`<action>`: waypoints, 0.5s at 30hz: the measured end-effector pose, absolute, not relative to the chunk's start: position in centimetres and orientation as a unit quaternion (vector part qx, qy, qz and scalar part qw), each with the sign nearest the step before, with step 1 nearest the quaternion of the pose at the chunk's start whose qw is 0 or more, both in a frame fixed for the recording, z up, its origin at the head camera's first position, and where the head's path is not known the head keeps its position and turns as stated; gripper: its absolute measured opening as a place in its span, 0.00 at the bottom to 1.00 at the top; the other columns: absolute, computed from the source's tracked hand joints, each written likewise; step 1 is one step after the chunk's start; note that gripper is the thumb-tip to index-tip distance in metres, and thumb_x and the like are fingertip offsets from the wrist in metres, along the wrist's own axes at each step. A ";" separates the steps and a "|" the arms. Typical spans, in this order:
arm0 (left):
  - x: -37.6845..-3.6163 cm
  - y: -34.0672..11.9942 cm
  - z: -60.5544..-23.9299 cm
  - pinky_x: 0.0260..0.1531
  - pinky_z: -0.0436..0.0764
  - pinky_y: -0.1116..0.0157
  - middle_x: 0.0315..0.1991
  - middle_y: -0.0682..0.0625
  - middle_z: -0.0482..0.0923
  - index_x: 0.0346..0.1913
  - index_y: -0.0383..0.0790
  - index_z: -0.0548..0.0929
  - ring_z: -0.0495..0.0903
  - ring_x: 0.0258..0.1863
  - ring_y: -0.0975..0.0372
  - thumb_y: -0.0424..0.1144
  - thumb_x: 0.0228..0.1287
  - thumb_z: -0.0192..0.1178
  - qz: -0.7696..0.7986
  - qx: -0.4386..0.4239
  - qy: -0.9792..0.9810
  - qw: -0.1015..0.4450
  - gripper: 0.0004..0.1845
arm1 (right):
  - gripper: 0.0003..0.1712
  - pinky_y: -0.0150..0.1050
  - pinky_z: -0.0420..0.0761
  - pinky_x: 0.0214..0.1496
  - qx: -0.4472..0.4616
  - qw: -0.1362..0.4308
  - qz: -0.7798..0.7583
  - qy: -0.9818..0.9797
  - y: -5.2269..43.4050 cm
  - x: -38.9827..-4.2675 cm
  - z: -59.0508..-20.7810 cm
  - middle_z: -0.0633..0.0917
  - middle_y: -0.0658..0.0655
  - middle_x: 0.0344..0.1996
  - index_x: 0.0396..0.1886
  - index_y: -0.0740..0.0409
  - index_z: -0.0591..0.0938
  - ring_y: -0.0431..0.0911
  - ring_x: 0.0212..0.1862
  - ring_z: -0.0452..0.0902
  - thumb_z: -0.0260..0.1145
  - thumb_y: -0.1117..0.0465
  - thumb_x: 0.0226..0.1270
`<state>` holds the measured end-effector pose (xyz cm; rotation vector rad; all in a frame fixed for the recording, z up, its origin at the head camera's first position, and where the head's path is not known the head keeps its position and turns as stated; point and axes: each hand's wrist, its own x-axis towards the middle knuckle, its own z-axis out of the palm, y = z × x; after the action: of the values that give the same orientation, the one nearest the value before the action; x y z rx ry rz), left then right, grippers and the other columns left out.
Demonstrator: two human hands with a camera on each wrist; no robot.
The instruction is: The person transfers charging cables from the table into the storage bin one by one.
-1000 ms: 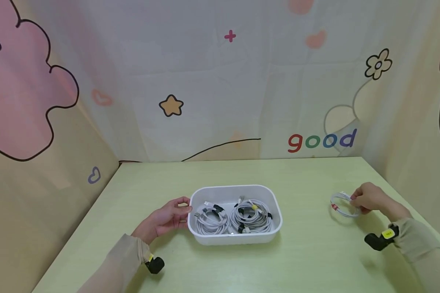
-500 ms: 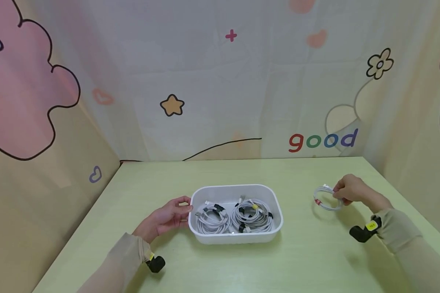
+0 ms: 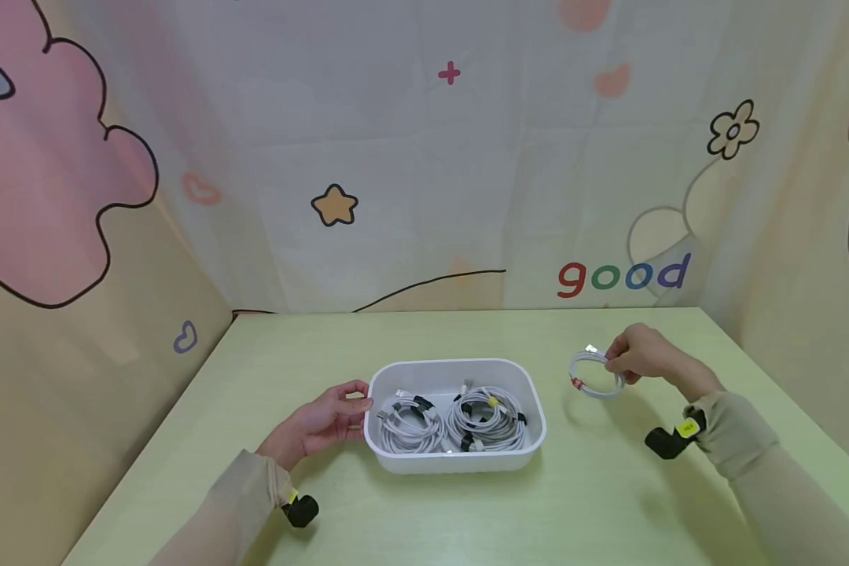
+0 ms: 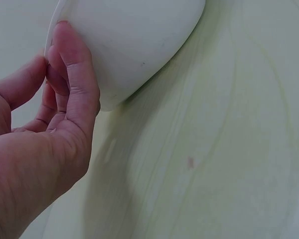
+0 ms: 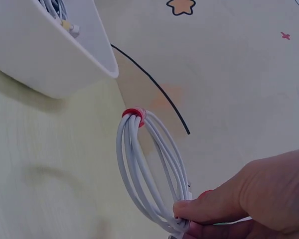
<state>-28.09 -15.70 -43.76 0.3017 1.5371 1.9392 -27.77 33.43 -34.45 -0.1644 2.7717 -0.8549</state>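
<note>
A coiled white cable (image 3: 596, 375) bound with a red tie (image 5: 133, 113) is pinched between thumb and fingertips of the right hand (image 3: 637, 354) and held above the green table (image 3: 608, 487), to the right of the white tub (image 3: 454, 464). The tub's left end is touched by the loosely curved fingers of the left hand (image 3: 320, 423). Two more cable coils (image 3: 453, 418) are seen inside the tub

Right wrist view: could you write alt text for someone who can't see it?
A right hand pinches a coiled white cable, bound by a red tie, above a pale green table. A white tray of more cables sits at upper left.
</note>
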 end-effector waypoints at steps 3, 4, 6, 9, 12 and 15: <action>-28.1 -15.7 -43.7 0.34 0.84 0.67 0.39 0.51 0.76 0.47 0.42 0.67 0.79 0.32 0.65 0.31 0.71 0.51 0.735 0.114 0.587 0.320 0.07 | 0.12 0.36 0.83 0.32 -0.063 0.117 -0.296 0.946 32.5 -27.9 -34.2 0.82 0.59 0.26 0.40 0.75 0.80 0.43 0.25 0.75 0.64 0.67 0.63; -28.1 -15.7 -43.7 0.35 0.84 0.67 0.40 0.51 0.76 0.48 0.42 0.67 0.79 0.32 0.65 0.31 0.71 0.51 0.734 0.115 0.587 0.321 0.07 | 0.12 0.36 0.83 0.32 -0.065 0.116 -0.296 0.946 32.1 -27.9 -34.1 0.82 0.59 0.26 0.40 0.75 0.80 0.43 0.25 0.76 0.64 0.67 0.63; -28.1 -15.7 -43.7 0.35 0.84 0.67 0.40 0.51 0.76 0.48 0.42 0.67 0.79 0.32 0.65 0.31 0.72 0.51 0.733 0.115 0.588 0.321 0.07 | 0.12 0.36 0.83 0.32 -0.071 0.113 -0.297 0.946 31.4 -28.0 -33.9 0.82 0.59 0.26 0.39 0.75 0.80 0.42 0.25 0.76 0.64 0.67 0.63; -28.1 -15.7 -43.7 0.34 0.83 0.68 0.39 0.51 0.76 0.47 0.42 0.67 0.79 0.32 0.65 0.31 0.72 0.50 0.732 0.116 0.590 0.320 0.06 | 0.11 0.35 0.83 0.31 -0.078 0.111 -0.297 0.945 30.2 -28.1 -33.5 0.83 0.60 0.26 0.39 0.74 0.80 0.42 0.24 0.76 0.64 0.67 0.63; -28.2 -15.8 -43.8 0.34 0.83 0.68 0.39 0.51 0.76 0.47 0.43 0.67 0.79 0.32 0.65 0.32 0.72 0.51 0.730 0.115 0.594 0.318 0.06 | 0.11 0.35 0.83 0.32 -0.082 0.110 -0.295 0.946 29.0 -28.2 -33.1 0.83 0.61 0.27 0.39 0.73 0.81 0.42 0.25 0.76 0.65 0.67 0.63; -28.2 -15.8 -43.8 0.34 0.83 0.68 0.40 0.51 0.76 0.48 0.43 0.67 0.79 0.32 0.65 0.32 0.72 0.51 0.729 0.113 0.597 0.316 0.07 | 0.11 0.35 0.83 0.32 -0.091 0.108 -0.295 0.945 27.9 -28.2 -32.7 0.83 0.61 0.27 0.39 0.73 0.81 0.43 0.25 0.76 0.65 0.67 0.63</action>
<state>-28.21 -15.79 -43.83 0.2983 1.5729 1.9192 -28.20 27.86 -32.67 -0.2691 2.7802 -0.8693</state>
